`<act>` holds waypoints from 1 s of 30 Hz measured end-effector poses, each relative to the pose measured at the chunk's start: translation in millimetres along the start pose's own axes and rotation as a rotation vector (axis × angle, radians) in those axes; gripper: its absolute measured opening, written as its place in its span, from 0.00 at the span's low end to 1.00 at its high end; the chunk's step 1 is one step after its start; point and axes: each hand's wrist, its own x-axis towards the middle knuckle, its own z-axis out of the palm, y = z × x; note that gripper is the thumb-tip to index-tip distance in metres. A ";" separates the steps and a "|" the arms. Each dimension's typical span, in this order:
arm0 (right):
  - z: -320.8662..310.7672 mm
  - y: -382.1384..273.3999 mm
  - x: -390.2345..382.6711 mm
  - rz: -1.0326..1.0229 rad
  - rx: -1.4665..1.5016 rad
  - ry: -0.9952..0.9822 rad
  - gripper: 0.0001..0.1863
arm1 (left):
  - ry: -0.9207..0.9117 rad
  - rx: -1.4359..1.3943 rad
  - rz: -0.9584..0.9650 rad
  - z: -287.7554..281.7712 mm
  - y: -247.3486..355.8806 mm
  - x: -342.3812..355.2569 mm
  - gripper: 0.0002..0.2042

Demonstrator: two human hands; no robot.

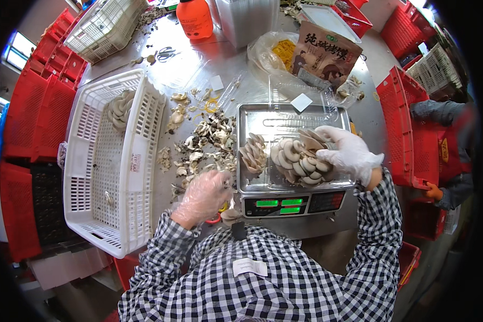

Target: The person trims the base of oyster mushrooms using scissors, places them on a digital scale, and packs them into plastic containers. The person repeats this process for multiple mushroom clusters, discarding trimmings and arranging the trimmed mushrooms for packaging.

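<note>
A cluster of grey oyster mushrooms point(300, 161) lies on the steel pan of a digital scale point(244, 185), seemingly in a clear plastic box point(276, 110). My right hand point(351, 153), in a white glove, grips the cluster's right side with thumb and fingers. Left of it on the pan stands a smaller mushroom clump point(253, 154). My left hand point(205, 198), in a thin clear glove, is closed in front of the scale's left corner. What its fingers hold is hidden. Below it show a red ring point(214, 219) and a pale mushroom piece point(231, 214).
Mushroom trimmings point(198, 145) litter the steel table left of the scale. A white crate point(99, 182) with some mushrooms stands farther left. Behind are an orange bottle point(195, 20), stacked clear boxes point(244, 21) and a brown printed bag point(327, 53). A co-worker's hand point(433, 191) touches a red crate point(402, 134).
</note>
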 end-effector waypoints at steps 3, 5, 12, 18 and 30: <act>-2.3 -27.7 -18.8 -0.081 0.251 0.143 0.26 | 0.167 -0.066 0.046 -19.0 8.6 14.4 0.28; 4.1 -33.7 -31.0 -0.174 0.471 0.210 0.25 | 0.179 -0.012 0.143 -27.6 22.0 32.2 0.35; 13.6 -50.3 -36.2 -0.281 0.743 0.157 0.20 | 0.079 0.315 0.543 -25.3 19.6 95.6 0.42; 24.1 -22.6 -51.8 -0.226 0.731 0.193 0.22 | 0.094 0.301 0.686 -20.2 -0.5 112.3 0.36; 33.7 -20.5 -62.8 -0.166 0.897 0.097 0.20 | 0.177 -0.440 0.285 -26.8 -22.0 75.8 0.28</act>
